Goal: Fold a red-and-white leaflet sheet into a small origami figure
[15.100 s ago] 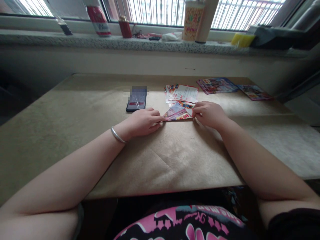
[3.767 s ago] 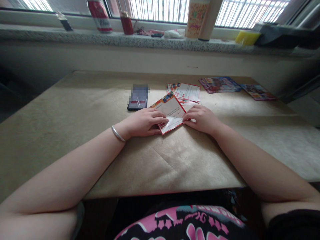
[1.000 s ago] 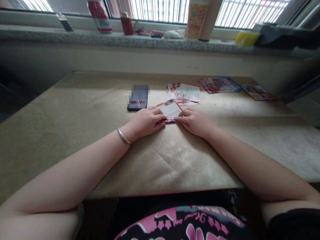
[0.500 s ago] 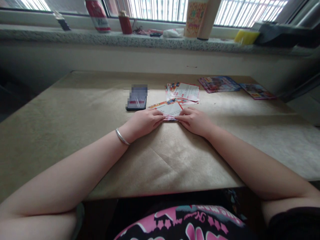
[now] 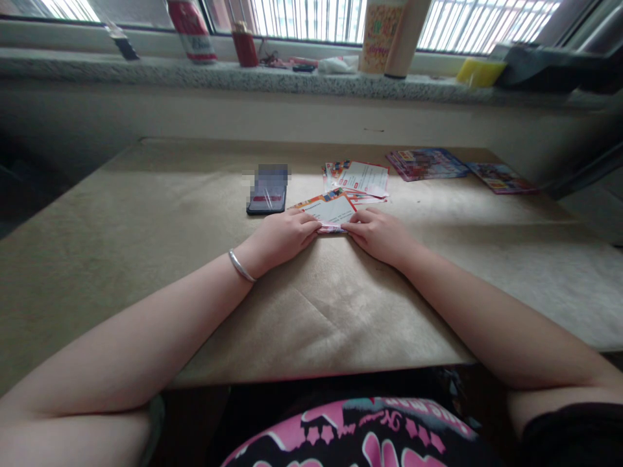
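A white printed card (image 5: pixel 328 211) with an orange and blue border lies on the table before me, its near edge folded up in a narrow strip. My left hand (image 5: pixel 287 239) pinches the left end of that edge, a silver bangle on its wrist. At the right end, my right hand (image 5: pixel 374 233) presses with thumb and fingers closed on the card. Just behind it lies a loose pile of similar cards (image 5: pixel 363 176). A dark phone (image 5: pixel 267 191) rests left of the card, its screen partly blurred.
At the back right of the table (image 5: pixel 121 259) are a stack of colourful cards (image 5: pixel 428 163) and another small stack (image 5: pixel 503 178). The windowsill (image 5: pixel 282 81) holds a red and white can (image 5: pixel 192 32), a red lighter-like item (image 5: pixel 244 45), a patterned cup (image 5: pixel 379 35) and a yellow object (image 5: pixel 481 71).
The card's upper part has tipped up slightly, so more of its white face and border shows. Both hands stay at nearly the same place, still on its near edge.
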Action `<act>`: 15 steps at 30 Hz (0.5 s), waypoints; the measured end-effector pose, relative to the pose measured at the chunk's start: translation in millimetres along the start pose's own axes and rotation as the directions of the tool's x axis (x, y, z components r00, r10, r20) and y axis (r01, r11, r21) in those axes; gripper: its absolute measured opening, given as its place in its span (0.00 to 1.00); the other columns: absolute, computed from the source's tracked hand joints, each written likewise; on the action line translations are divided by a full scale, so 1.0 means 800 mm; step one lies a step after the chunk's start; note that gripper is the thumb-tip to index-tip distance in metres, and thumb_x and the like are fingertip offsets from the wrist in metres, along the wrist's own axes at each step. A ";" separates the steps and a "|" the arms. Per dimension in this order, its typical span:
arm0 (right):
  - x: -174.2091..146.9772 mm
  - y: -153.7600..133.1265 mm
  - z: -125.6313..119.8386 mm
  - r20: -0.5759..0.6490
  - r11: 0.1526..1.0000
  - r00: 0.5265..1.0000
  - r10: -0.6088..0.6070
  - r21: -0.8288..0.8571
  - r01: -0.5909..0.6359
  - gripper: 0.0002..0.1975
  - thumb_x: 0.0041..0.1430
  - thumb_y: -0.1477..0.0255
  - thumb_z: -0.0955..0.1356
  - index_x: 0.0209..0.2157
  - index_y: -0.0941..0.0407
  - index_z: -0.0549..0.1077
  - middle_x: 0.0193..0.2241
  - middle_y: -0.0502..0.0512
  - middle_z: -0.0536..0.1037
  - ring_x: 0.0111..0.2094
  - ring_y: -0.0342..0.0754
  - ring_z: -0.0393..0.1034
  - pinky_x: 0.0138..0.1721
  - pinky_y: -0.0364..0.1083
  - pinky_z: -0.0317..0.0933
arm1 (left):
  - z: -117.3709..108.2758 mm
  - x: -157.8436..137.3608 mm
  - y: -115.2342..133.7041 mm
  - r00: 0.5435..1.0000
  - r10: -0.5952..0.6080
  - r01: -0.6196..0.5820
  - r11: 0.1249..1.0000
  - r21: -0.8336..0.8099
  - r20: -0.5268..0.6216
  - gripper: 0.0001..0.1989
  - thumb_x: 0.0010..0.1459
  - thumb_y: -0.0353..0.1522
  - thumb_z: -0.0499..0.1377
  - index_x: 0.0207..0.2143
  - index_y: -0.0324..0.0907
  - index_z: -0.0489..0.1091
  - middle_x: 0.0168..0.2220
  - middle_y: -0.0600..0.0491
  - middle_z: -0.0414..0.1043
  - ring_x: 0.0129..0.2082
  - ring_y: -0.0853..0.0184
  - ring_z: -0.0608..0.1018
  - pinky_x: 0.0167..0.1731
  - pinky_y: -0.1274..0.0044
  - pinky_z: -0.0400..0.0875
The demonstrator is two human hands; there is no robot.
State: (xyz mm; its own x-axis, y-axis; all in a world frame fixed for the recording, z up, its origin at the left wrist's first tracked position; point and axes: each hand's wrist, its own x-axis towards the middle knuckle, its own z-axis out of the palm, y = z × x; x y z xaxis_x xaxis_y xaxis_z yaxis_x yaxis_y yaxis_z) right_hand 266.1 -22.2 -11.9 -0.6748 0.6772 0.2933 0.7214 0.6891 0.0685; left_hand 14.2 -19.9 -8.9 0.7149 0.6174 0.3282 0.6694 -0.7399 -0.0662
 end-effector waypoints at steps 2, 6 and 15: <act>0.000 0.000 -0.001 0.000 1.000 1.000 0.008 -0.002 -0.008 0.16 0.68 0.71 0.61 0.48 0.53 0.79 0.41 0.59 0.79 0.41 0.51 0.69 0.39 0.48 0.61 | 0.000 0.000 0.000 1.000 -0.006 0.006 1.000 -0.003 0.008 0.17 0.69 0.35 0.50 0.50 0.40 0.75 0.46 0.44 0.78 0.49 0.60 0.78 0.52 0.65 0.74; 0.001 0.001 0.000 -0.009 1.000 1.000 0.006 0.007 -0.006 0.16 0.68 0.70 0.61 0.47 0.53 0.80 0.41 0.59 0.79 0.41 0.51 0.69 0.40 0.48 0.61 | 0.001 0.000 0.000 1.000 -0.015 0.015 1.000 -0.004 0.008 0.17 0.69 0.35 0.50 0.51 0.42 0.75 0.47 0.45 0.78 0.48 0.61 0.79 0.51 0.67 0.75; 0.001 0.003 0.002 -0.005 1.000 1.000 0.009 0.030 -0.009 0.16 0.68 0.70 0.62 0.48 0.54 0.80 0.41 0.59 0.79 0.42 0.52 0.69 0.42 0.48 0.62 | -0.001 0.000 0.001 1.000 -0.021 0.021 1.000 -0.011 0.004 0.16 0.68 0.34 0.50 0.48 0.41 0.76 0.46 0.46 0.78 0.47 0.60 0.79 0.50 0.67 0.75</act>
State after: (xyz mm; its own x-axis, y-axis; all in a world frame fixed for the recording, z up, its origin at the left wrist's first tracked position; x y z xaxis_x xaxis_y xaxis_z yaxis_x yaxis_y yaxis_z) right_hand 266.9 -19.4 -13.3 -0.6674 0.6823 0.2985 0.7226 0.6903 0.0376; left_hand 14.5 -20.8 -8.6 0.7015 0.6340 0.3254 0.6822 -0.7296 -0.0490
